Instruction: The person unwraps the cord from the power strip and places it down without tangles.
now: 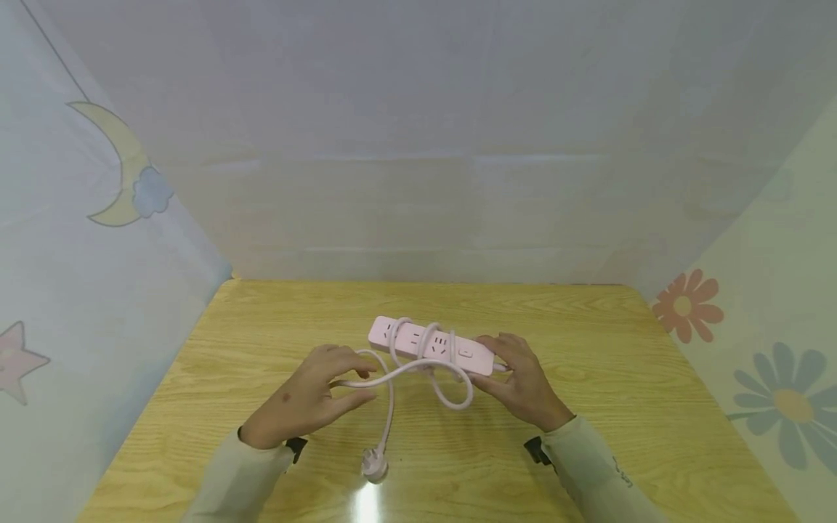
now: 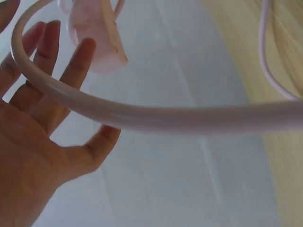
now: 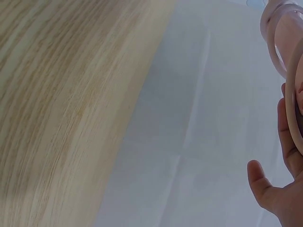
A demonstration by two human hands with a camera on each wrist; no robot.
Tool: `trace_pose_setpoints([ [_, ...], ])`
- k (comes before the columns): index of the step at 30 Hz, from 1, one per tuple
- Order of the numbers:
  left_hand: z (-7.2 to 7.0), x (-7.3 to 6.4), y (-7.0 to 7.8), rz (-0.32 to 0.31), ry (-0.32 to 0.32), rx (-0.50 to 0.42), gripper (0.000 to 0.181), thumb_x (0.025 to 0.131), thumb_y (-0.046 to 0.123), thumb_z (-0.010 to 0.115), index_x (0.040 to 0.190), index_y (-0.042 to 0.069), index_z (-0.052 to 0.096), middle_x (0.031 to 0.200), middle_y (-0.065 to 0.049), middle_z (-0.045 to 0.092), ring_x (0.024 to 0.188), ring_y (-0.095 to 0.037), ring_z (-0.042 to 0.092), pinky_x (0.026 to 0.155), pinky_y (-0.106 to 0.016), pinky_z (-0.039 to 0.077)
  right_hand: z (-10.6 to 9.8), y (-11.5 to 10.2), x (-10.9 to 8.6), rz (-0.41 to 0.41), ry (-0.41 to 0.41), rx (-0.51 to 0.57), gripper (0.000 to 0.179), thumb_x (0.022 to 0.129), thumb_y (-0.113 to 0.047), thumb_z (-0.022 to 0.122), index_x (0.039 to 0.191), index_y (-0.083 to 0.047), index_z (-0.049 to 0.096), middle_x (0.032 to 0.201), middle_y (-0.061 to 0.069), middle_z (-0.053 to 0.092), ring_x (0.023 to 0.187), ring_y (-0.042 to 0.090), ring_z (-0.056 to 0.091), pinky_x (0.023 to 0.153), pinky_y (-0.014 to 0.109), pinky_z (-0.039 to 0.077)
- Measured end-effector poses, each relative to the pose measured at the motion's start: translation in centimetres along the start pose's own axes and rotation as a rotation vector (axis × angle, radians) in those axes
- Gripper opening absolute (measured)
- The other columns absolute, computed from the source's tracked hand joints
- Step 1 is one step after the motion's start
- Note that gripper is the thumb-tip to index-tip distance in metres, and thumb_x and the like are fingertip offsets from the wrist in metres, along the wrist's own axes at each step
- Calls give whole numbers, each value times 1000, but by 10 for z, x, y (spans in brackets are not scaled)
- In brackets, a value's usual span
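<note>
A pink power strip (image 1: 439,347) is held at a slant over the table, several turns of its pale cord wrapped around it. My right hand (image 1: 526,385) grips the switch end, with fingers along the far edge and thumb at the near edge. Fingers spread, my left hand (image 1: 314,396) has a loose length of cord (image 2: 165,119) running across it. The three-pin plug (image 1: 375,465) hangs from the cord between the wrists. In the right wrist view, a cord loop (image 3: 291,85) partly covers the strip at the frame's edge.
A wood-grain table (image 1: 261,312) lies beneath both hands. Pale cloth walls (image 1: 418,211) enclose its back and sides, with a moon (image 1: 120,156) printed on the left and flowers (image 1: 682,305) on the right. Light glares off the near table surface.
</note>
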State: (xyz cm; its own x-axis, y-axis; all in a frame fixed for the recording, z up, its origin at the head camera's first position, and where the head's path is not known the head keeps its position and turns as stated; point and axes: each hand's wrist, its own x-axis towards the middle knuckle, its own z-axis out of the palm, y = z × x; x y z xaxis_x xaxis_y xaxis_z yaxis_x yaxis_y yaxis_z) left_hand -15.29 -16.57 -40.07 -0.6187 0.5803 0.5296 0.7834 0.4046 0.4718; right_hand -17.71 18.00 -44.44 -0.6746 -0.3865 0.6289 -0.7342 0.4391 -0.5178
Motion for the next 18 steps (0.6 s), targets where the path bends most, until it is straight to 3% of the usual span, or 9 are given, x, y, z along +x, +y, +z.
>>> trace_pose_setpoints([
  [5, 5, 12, 15, 4, 55, 181, 24, 85, 26, 82, 104, 16, 72, 98, 6, 71, 91, -8, 66, 99, -60, 40, 0, 1, -1, 3, -2, 6, 45, 82, -12, 83, 123, -4, 66, 112, 8, 72, 105, 29, 60, 97, 68, 34],
  [10, 17, 23, 24, 61, 135, 374, 23, 78, 27, 86, 92, 14, 74, 91, 3, 73, 88, -15, 69, 94, -62, 45, 0, 1, -1, 8, 4, 3, 44, 83, -15, 83, 122, -5, 66, 113, 7, 72, 106, 31, 59, 98, 68, 34],
  [14, 27, 29, 28, 85, 184, 462, 20, 76, 27, 88, 85, 15, 75, 84, 4, 72, 82, -15, 69, 90, -61, 47, 0, 0, -1, 13, 7, 9, 45, 80, -11, 84, 122, -4, 66, 112, 8, 72, 107, 32, 58, 98, 68, 34],
  [18, 32, 32, 32, 54, 181, 486, 18, 76, 26, 88, 86, 15, 78, 80, 5, 73, 78, -12, 67, 90, -59, 47, 1, 0, -1, 15, 6, 12, 47, 80, -10, 84, 122, -4, 66, 112, 8, 72, 108, 34, 58, 98, 68, 33],
])
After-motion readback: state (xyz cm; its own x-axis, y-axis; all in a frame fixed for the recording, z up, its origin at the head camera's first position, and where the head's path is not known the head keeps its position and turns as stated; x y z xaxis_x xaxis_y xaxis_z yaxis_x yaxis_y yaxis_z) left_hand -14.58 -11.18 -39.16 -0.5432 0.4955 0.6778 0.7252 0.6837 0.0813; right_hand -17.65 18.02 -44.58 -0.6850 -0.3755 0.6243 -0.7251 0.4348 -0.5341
